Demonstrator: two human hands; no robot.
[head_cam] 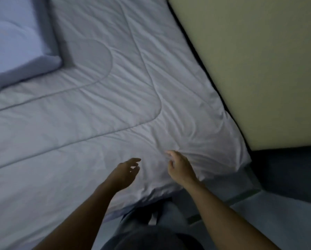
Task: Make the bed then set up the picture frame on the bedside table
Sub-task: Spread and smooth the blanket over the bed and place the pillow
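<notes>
Right hand [180, 168] is over the quilt [97, 109] near its corner by the wall [259, 69]. Fingers are loosely bent with the tips at a crease. It's blurred, so I can't tell if they touch the cloth, but nothing is pinched. My left hand [125, 171] is just beside it, not touching it, fingers spread and relaxed above the quilt, holding nothing. Quilt lies spread out, wrinkled ahead of both hands, its near edge hanging below my wrists. Pillow [19, 51] sits on the quilt, well apart, far left.
</notes>
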